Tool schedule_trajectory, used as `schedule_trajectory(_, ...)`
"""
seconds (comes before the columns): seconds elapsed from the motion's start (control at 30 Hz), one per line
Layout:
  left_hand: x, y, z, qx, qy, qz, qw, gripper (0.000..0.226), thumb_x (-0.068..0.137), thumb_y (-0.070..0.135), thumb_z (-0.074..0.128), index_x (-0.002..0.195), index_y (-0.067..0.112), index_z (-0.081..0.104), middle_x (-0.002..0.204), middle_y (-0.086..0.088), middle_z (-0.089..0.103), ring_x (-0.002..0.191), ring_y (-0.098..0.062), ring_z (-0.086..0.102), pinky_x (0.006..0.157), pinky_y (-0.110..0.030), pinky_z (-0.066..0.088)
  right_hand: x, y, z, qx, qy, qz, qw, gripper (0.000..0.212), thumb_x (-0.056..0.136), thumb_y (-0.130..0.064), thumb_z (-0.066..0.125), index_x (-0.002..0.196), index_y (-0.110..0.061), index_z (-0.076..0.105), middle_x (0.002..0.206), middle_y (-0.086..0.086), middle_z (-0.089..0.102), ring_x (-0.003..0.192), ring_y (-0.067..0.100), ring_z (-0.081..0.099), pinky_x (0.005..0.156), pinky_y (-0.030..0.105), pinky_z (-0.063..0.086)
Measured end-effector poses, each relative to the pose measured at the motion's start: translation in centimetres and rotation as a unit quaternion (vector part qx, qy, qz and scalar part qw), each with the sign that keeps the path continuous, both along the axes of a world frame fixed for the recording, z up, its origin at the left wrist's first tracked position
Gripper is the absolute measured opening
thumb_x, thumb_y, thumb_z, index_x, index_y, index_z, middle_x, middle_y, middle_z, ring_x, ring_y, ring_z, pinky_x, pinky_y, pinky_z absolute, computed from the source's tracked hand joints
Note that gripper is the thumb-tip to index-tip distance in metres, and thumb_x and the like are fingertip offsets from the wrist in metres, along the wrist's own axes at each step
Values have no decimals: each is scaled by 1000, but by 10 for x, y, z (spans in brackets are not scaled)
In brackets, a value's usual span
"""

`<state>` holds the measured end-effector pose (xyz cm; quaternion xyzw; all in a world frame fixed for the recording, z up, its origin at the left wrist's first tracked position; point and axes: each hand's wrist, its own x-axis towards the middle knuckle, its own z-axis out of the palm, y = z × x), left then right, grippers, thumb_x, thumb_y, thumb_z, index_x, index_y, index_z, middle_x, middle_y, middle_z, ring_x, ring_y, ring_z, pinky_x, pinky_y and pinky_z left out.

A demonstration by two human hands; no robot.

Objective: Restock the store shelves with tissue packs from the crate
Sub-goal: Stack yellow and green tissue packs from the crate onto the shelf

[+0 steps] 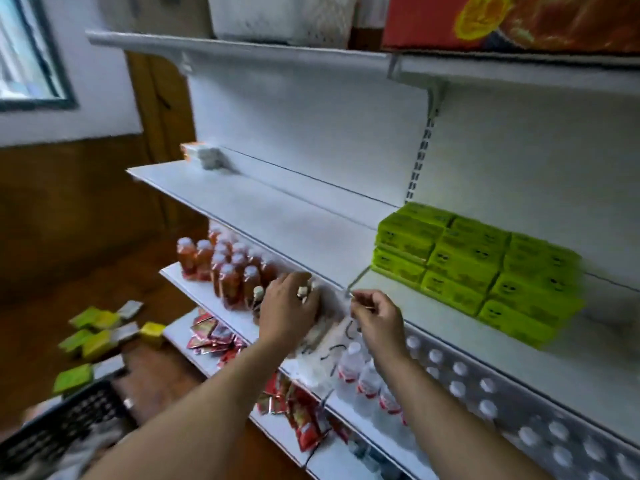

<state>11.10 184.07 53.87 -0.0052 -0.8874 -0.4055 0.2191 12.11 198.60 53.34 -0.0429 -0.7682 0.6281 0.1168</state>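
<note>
Several bright green tissue packs (485, 265) are stacked two high on the right part of the middle shelf (277, 216). More green and yellow packs (97, 330) lie scattered on the floor at the left, beyond the black crate (62, 420) at the lower left. Both hands are raised at the shelf's front edge. Between them hangs a clear plastic bag (332, 344) with black marks. My left hand (287, 306) grips its left top with curled fingers. My right hand (374, 317) pinches its right top edge. The picture is blurred.
Orange drink bottles (221, 268) stand on the lower shelf behind my left hand. Red sachets (211, 336) and clear water bottles (367, 375) fill the shelves below. A small box (202, 154) sits far left on the middle shelf. A white basket (280, 19) and an orange carton (512, 22) sit on top.
</note>
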Motion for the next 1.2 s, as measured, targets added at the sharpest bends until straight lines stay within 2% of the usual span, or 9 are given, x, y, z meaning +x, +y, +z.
schedule_trajectory(0.1,17,-81,-9,-2,-7,46,999,28,83,18,65,109,8,65,104,-10,65,101,-27,57,84,-30,39,-3,-79,-8,-11,-34,58,998,18,85,0,58,82,-17,60,75,-2,61,71,12,53,61,15,43)
schedule_trajectory(0.2,37,-166,-22,6,-33,87,996,31,86,18,62,116,10,62,109,-7,63,106,-25,56,88,-30,39,-2,-167,-23,-16,-63,110,992,22,85,-1,59,79,-23,61,87,9,66,74,14,57,70,24,48)
schedule_trajectory(0.3,59,-255,-40,6,-63,120,991,33,86,18,62,119,11,60,112,-5,63,109,-22,56,91,-29,40,3,-260,-40,-26,-99,158,982,14,85,-2,58,86,-16,62,86,7,63,68,10,56,56,14,46)
schedule_trajectory(0.43,91,-368,-62,-1,-101,186,977,31,86,16,62,116,10,62,111,-6,65,106,-22,58,90,-28,41,12,-378,-76,-34,-156,232,959,17,86,-2,58,86,-18,62,92,9,64,70,15,55,59,27,46)
schedule_trajectory(0.53,110,-430,-80,12,-146,227,963,31,88,17,60,118,11,60,110,-4,64,105,-20,57,88,-28,42,19,-438,-98,-37,-214,256,942,14,89,-4,56,98,-13,62,83,2,60,68,12,52,58,25,42)
schedule_trajectory(0.67,118,-493,-115,48,-193,271,942,32,89,22,59,121,15,59,114,-2,63,108,-18,57,91,-30,46,7,-506,-130,-6,-258,283,924,14,89,-5,55,96,-15,62,79,1,60,68,12,54,57,25,43)
schedule_trajectory(0.93,121,-585,-197,183,-294,404,847,33,89,21,60,122,16,58,116,0,63,108,-12,57,84,-17,38,-37,-629,-219,69,-346,348,868,13,89,-5,55,96,-14,62,85,6,62,75,16,57,62,27,46)
schedule_trajectory(1.07,120,-618,-241,226,-333,444,801,31,88,21,61,119,18,61,113,2,64,103,-12,57,83,-18,37,-58,-677,-265,132,-361,392,836,12,88,-6,56,95,-13,64,90,7,65,74,14,58,62,25,45)
schedule_trajectory(1.2,125,-646,-314,325,-345,495,728,26,85,16,65,110,13,65,103,-4,67,93,-16,58,78,-22,37,-64,-707,-325,187,-392,422,796,13,90,-6,54,99,-11,62,85,5,61,73,14,55,59,22,41)
